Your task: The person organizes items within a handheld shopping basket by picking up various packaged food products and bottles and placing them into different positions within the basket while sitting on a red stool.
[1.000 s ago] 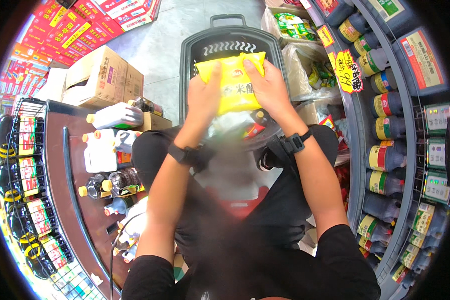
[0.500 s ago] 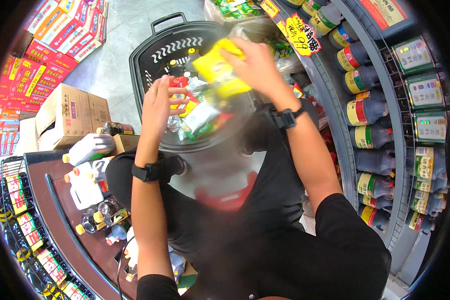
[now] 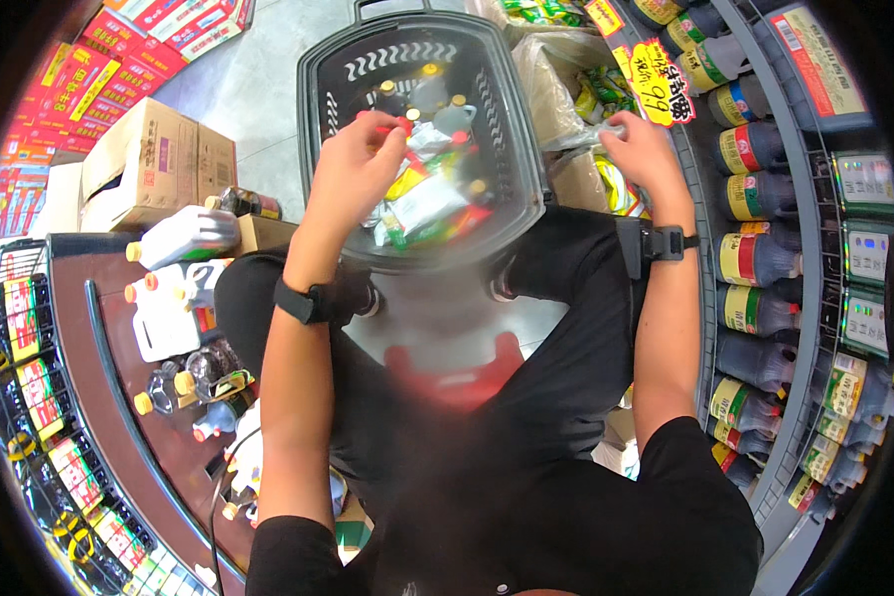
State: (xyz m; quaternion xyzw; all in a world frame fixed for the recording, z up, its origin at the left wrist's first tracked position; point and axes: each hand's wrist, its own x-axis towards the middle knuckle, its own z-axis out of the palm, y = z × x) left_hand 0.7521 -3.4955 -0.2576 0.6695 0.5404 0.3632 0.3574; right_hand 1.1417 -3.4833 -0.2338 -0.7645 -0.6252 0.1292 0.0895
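Note:
Over the left side of a black basket is my left hand, its fingers curled together. A small red piece shows at its fingertips; whether it is held I cannot tell. Loose packets, among them a white and green packet, and several small bottles lie in the basket. To the right of the basket, my right hand pinches the edge of a clear plastic liner at an open carton. Below that hand, yellow and green packets show in the carton.
Shelves of dark sauce bottles curve along the right, with a yellow price sign at their edge. At left stand a cardboard box, red cartons and jugs on a brown surface. A red stool shows between my legs.
My right hand has moved right from above the basket to the plastic liner; the yellow packet it held has left it. My left hand's spread fingers have curled. The view has shifted.

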